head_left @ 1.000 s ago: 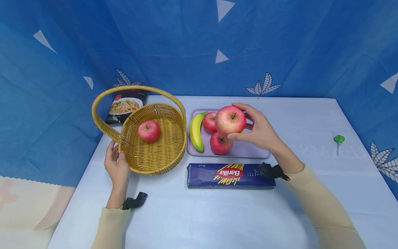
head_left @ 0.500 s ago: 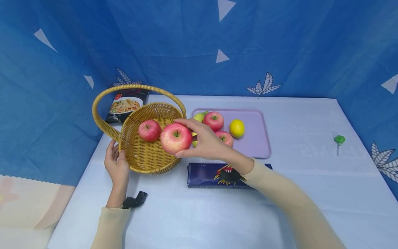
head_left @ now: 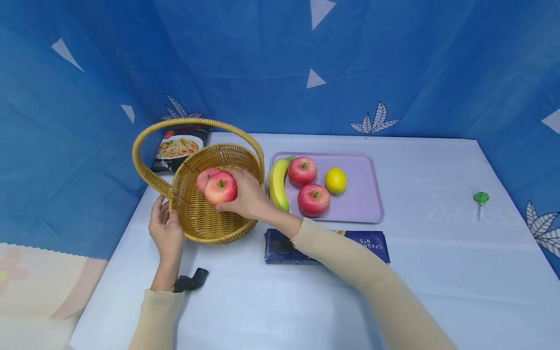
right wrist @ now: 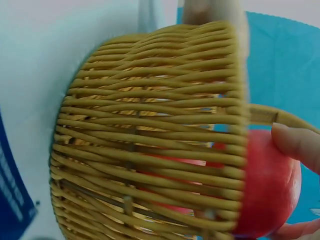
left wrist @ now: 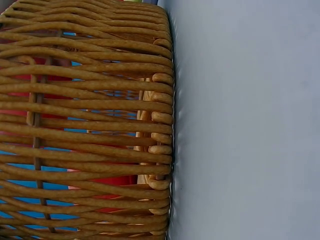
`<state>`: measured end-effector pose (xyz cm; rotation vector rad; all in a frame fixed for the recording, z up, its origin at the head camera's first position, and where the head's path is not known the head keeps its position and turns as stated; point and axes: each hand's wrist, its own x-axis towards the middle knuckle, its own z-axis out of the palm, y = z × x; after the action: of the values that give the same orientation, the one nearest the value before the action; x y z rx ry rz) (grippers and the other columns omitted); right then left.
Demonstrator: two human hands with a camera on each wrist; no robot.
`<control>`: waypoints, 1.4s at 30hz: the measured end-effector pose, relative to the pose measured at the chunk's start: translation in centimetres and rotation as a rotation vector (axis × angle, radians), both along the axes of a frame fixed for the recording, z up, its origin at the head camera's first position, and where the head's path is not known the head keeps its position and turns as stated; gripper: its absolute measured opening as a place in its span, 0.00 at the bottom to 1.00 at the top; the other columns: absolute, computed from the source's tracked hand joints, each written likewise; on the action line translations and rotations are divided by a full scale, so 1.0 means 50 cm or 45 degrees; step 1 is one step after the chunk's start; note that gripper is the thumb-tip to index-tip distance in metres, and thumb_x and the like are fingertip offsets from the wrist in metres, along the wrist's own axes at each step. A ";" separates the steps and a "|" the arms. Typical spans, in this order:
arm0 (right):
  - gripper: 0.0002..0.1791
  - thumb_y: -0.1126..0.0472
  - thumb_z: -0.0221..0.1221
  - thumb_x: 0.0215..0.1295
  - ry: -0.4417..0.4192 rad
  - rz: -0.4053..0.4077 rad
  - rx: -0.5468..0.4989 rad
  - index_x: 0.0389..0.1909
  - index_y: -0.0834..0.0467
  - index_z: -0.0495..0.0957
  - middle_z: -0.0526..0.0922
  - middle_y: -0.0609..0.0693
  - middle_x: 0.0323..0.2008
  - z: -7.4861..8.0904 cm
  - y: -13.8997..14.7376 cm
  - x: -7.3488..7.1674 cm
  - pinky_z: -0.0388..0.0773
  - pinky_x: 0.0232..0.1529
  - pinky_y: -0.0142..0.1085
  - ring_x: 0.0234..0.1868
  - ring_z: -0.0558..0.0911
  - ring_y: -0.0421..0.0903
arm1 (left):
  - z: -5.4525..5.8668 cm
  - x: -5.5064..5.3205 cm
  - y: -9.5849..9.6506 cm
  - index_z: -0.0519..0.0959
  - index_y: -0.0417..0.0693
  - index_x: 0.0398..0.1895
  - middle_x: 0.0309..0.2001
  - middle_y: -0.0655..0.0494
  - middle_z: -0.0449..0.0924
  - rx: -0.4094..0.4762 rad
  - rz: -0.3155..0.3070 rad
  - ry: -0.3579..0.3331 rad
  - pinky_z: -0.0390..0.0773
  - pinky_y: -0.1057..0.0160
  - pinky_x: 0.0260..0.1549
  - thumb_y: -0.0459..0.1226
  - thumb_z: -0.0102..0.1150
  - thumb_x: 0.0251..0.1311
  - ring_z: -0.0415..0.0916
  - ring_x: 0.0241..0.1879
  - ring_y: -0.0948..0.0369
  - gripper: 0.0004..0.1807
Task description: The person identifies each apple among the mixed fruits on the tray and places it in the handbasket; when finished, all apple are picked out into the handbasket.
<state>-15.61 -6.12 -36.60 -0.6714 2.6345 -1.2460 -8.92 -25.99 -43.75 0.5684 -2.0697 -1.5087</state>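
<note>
My right hand (head_left: 247, 194) grips a red apple (head_left: 220, 188) from its right side, over the inside of the wicker basket (head_left: 218, 236). A second apple (head_left: 203, 178) lies in the basket, partly covered by the held one. In the right wrist view, the held apple (right wrist: 267, 185) shows above the basket's rim, with the thumb (right wrist: 297, 142) against it. At the basket's left side, near the handle's base, my left hand (head_left: 167, 233) holds the rim. The left wrist view is filled by the woven wall (left wrist: 85, 130), and no left fingers show there.
Right of the basket, a lilac tray (head_left: 358, 204) bears a banana (head_left: 278, 184), two apples (head_left: 313, 200) and a lemon (head_left: 335, 181). A spaghetti box (head_left: 367, 245) lies in front, under the right forearm. A noodle packet (head_left: 179, 146) sits behind the basket; a green lollipop (head_left: 481, 198) lies far right.
My right hand has carried the apple leftward from above the tray, past the basket's right rim, and down into the basket. My left hand has stayed at the rim.
</note>
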 end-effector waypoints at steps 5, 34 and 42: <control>0.50 0.54 0.74 0.48 -0.052 -0.045 0.012 0.71 0.59 0.61 0.71 0.54 0.65 -0.016 -0.021 -0.019 0.71 0.67 0.44 0.66 0.69 0.50 | 0.002 0.002 0.001 0.65 0.51 0.71 0.60 0.47 0.73 0.009 0.007 -0.005 0.77 0.61 0.61 0.30 0.42 0.70 0.72 0.60 0.56 0.26; 0.46 0.56 0.74 0.48 -0.141 -0.354 -0.083 0.68 0.59 0.62 0.67 0.56 0.63 -0.074 -0.062 -0.112 0.74 0.63 0.38 0.64 0.69 0.49 | 0.001 0.000 0.001 0.65 0.52 0.71 0.60 0.48 0.73 0.006 -0.001 -0.012 0.77 0.62 0.61 0.30 0.42 0.71 0.72 0.60 0.57 0.26; 0.45 0.54 0.73 0.51 -0.139 -0.398 -0.039 0.68 0.57 0.62 0.69 0.56 0.61 -0.078 -0.070 -0.125 0.75 0.61 0.39 0.61 0.71 0.50 | 0.004 0.001 0.001 0.64 0.54 0.71 0.60 0.48 0.73 0.004 0.001 -0.025 0.76 0.60 0.62 0.32 0.43 0.72 0.72 0.61 0.57 0.26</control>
<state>-21.87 -9.60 -40.49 -0.1898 2.7059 -1.3576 -8.86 -25.95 -43.58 0.5870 -2.0826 -1.5117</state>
